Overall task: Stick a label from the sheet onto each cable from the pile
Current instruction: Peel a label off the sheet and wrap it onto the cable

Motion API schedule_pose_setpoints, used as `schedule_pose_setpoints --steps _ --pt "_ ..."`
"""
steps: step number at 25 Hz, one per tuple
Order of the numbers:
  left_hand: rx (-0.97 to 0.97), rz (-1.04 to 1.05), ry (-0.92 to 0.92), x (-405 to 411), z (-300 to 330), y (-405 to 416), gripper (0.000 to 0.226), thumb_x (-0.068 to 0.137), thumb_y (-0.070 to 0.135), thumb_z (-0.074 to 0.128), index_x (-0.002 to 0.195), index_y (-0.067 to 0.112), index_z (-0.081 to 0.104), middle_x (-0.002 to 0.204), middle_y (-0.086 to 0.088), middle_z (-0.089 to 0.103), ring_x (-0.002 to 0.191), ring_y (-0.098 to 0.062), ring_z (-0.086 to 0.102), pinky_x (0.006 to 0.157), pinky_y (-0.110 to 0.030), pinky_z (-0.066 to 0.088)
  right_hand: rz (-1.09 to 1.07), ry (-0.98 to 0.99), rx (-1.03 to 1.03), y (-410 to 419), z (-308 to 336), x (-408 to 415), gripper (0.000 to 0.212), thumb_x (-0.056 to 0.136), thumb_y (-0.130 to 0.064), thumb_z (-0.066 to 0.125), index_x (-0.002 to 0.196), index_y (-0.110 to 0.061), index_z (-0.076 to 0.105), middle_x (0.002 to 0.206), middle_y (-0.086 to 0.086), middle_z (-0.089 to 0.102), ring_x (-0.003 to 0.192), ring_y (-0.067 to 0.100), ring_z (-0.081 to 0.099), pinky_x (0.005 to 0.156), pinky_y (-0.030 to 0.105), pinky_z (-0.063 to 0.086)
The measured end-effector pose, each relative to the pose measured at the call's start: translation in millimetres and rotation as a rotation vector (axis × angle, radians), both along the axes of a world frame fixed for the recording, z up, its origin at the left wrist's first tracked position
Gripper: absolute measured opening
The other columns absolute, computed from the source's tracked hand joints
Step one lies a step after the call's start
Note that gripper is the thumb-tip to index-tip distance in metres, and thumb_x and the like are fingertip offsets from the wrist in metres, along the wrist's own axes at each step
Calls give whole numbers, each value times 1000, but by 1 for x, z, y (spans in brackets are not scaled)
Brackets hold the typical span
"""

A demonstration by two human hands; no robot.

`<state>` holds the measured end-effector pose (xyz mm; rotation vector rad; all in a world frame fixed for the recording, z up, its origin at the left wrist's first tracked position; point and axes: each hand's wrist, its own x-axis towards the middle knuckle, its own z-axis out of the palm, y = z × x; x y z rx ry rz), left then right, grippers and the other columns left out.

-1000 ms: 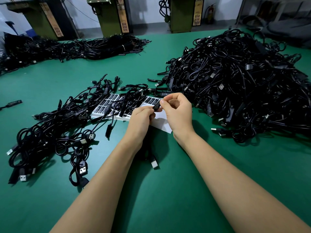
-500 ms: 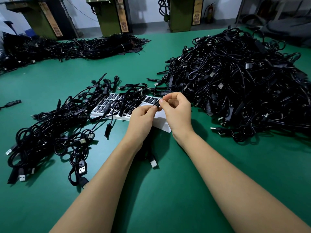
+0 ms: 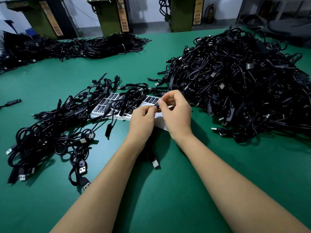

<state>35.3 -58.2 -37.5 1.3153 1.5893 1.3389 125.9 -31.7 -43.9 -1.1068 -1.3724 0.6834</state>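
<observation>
**Both hands on one label, above the sheet**

Worktop (image 3: 168,199): green, takes up most of the view.

Pile (image 3: 235,84): big tangle of black cables, right side, running to the right edge. Its near-left fringe lies just beside the right hand.

Left heap (image 3: 50,132): smaller, looser spread of black cables with USB plugs showing, left of centre. Some of its cables lie across the sheet.

Far bundles (image 3: 101,46): more black cable along the far edge of the worktop, well apart from the hands. Green machines (image 3: 111,14) stand behind it.

Sheet (image 3: 104,106): white, rows of black labels, flat on the worktop between heap and pile, partly covered by cables and by the hands.

Left hand (image 3: 143,120): fingers curled, grip pinching the label and what looks like a cable end; the cable itself is mostly hidden.

Right hand (image 3: 176,115): thumb and forefinger pinching the same label from the other side, other fingers curled.

Plug (image 3: 155,163): silver USB end sticking out below the left wrist, on the worktop.

Label (image 3: 156,105): small, black, held between both hands' fingertips, above the sheet's right end.
</observation>
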Motion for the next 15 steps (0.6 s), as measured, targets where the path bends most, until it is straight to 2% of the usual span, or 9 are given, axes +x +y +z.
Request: schedule_pose_setpoints --steps 3,5,7,9,10,13,15 --pt "-15 5 4 1 1 -1 50 94 14 49 48 29 62 44 11 38 50 -10 31 53 -29 23 -36 -76 44 0 -1 0 7 85 -6 65 83 -11 60 79 -7 63 75 8 58 73 25 48" --pt "-18 14 -2 0 -1 0 41 93 16 50 55 22 64 52 4 42 56 -16 33 58 -30 25 -45 -126 56 0 -1 -1 5 85 -5 63 84 -9 61 81 -2 64 77 14 58 74 31 47" --pt "-13 7 10 0 -2 0 32 89 21 50 61 11 62 59 -8 40 62 -20 33 60 -34 26 -54 -172 81 -2 -1 -1 8 84 -1 60 83 -9 61 83 -3 63 77 15 57 72 33 46" --pt "-10 -16 17 0 -4 1 39 81 29 47 75 -8 57 65 -13 44 65 -22 36 62 -36 27 -63 -203 96 -3 0 -2 14 82 3 58 82 -10 62 84 -5 59 75 15 56 70 32 45" --pt "-15 -22 24 0 -4 2 43 78 31 45 79 -11 56 68 -14 47 66 -22 38 63 -36 29 -61 -206 92 -3 0 -2 15 82 4 57 82 -10 62 84 -5 58 75 15 55 69 32 45" --pt "-29 -25 86 -2 -7 4 42 80 32 45 80 -7 60 67 -16 50 65 -20 40 64 -34 31 -37 -177 30 -1 -1 -1 15 83 6 56 83 -8 63 85 -2 61 77 18 58 72 33 46" --pt "-44 -7 123 -2 -8 4 33 86 27 48 67 5 63 59 -7 46 61 -17 38 62 -33 30 -5 -134 -43 2 -1 0 15 83 6 56 84 -7 63 87 3 65 79 20 60 74 33 48"
